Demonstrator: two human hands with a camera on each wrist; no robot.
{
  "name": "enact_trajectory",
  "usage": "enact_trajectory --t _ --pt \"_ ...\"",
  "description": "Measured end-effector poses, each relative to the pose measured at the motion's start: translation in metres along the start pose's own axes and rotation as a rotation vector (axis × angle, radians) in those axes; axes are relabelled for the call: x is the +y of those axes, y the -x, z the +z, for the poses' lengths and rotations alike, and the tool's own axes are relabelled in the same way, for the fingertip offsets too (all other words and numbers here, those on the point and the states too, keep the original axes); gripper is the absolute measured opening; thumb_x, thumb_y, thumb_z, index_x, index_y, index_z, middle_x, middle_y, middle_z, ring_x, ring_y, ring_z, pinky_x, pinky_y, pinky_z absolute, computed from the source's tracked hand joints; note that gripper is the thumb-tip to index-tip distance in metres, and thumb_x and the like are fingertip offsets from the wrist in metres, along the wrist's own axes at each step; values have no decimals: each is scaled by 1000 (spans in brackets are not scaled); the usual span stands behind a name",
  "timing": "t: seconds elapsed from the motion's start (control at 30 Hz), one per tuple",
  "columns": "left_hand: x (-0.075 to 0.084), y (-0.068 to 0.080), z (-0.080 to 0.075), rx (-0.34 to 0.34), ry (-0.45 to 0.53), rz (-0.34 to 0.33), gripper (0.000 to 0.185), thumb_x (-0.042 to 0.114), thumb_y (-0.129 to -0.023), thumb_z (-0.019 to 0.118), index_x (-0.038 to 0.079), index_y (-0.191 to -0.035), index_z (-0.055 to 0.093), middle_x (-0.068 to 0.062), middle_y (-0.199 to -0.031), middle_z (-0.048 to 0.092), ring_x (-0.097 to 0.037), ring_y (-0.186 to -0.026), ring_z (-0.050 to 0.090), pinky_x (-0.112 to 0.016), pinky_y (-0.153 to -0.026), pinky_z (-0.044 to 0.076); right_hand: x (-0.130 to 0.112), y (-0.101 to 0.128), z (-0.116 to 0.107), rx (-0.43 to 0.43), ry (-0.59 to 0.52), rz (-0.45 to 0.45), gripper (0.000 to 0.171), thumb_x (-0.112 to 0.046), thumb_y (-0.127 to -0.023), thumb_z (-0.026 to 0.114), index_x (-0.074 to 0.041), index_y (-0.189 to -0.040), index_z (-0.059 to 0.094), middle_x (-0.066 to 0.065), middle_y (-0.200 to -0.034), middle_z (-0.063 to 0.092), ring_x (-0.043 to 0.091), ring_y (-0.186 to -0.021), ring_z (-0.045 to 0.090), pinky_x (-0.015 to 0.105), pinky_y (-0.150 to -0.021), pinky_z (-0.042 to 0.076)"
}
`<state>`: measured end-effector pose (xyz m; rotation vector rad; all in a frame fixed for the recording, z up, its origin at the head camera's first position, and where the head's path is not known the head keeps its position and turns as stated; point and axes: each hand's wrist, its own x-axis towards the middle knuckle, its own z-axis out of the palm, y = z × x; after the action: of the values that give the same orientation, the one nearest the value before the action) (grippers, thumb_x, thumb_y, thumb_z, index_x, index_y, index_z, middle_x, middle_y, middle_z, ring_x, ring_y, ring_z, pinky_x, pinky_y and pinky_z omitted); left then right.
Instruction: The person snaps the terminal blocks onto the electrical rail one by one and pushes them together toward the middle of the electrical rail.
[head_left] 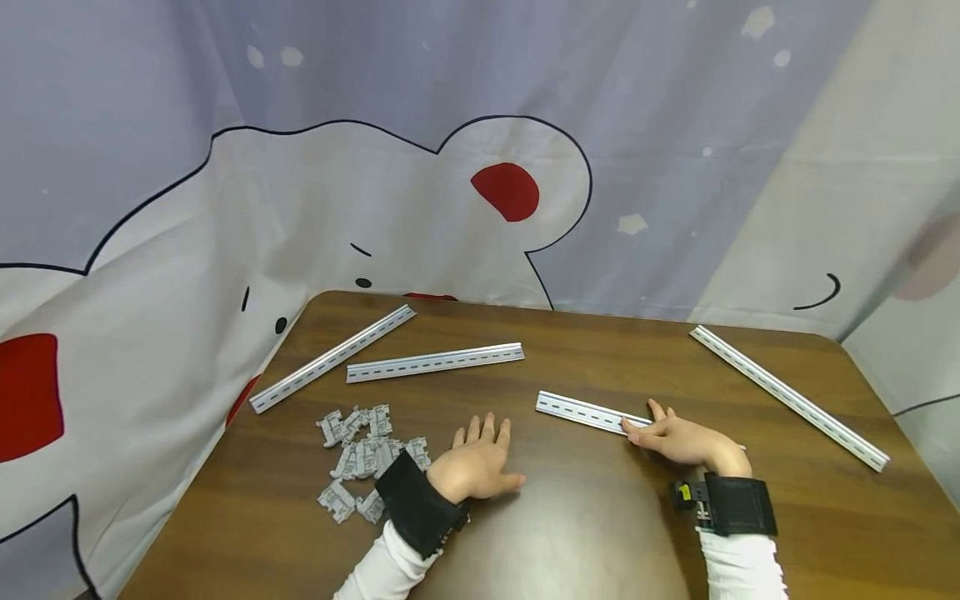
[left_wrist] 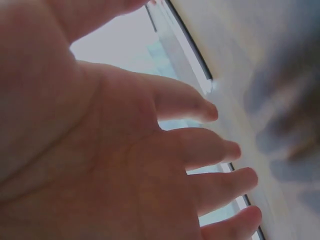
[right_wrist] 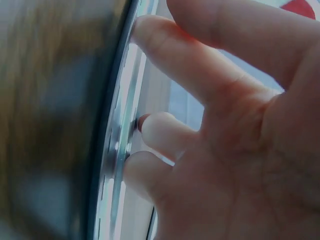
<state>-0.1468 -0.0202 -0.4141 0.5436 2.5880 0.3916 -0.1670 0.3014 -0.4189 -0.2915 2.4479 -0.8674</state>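
Observation:
My right hand point(head_left: 678, 437) grips a slotted metal DIN rail point(head_left: 577, 408) near its right part, thumb and fingers at the rail's edges. The hand covers much of that end. In the right wrist view, bent fingers point(right_wrist: 160, 132) meet the rail's edge point(right_wrist: 112, 165). My left hand point(head_left: 474, 467) holds nothing; its fingers are spread, palm down over the table, just right of a heap of small grey plastic clips point(head_left: 367, 457). The left wrist view shows the bare palm point(left_wrist: 110, 155) and separated fingers.
Two more slotted rails, one slanted point(head_left: 330, 360) and one nearly level point(head_left: 435, 362), lie at the back left. Another rail point(head_left: 787, 396) slants along the right side. The brown wooden table point(head_left: 600, 350) ends at a printed curtain point(head_left: 360, 200).

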Motion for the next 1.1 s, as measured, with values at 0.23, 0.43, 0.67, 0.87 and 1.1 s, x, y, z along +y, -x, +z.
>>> enact_trajectory --t 0.23,0.43,0.67,0.87,1.1 --pt "5 -1 5 55 -30 12 86 46 -90 63 2 -152 24 -24 -158 17 -42 -147 16 -55 -116 21 -25 -13 9 -17 59 -53 46 -34 -100 50 -5 -136 54 39 -153 0 66 -135 -6 77 -103 6" --pt "5 0 8 77 -51 -15 85 47 -90 63 1 -151 25 -23 -159 18 -41 -147 16 -54 -115 23 -37 -21 17 -29 114 -64 43 -35 -99 51 -10 -134 57 38 -154 -2 69 -132 -7 80 -99 8" --pt "5 5 12 93 -63 -29 84 45 -89 65 0 -150 28 -24 -157 21 -41 -147 18 -55 -114 24 -43 -29 24 6 144 -98 39 -33 -97 56 -14 -131 61 34 -156 2 68 -133 -2 80 -98 16" --pt "4 11 18 115 -112 -56 83 45 -88 66 0 -149 31 -24 -155 28 -40 -146 22 -54 -114 25 -45 -36 33 24 155 -134 38 -31 -96 59 -15 -130 62 31 -157 4 64 -136 0 76 -101 19" --pt "3 17 28 176 -181 -72 85 46 -84 71 0 -147 35 -25 -151 34 -37 -143 30 -52 -113 29 -41 -38 42 57 150 -178 37 -28 -96 59 -14 -129 62 30 -158 7 59 -140 0 75 -101 23"
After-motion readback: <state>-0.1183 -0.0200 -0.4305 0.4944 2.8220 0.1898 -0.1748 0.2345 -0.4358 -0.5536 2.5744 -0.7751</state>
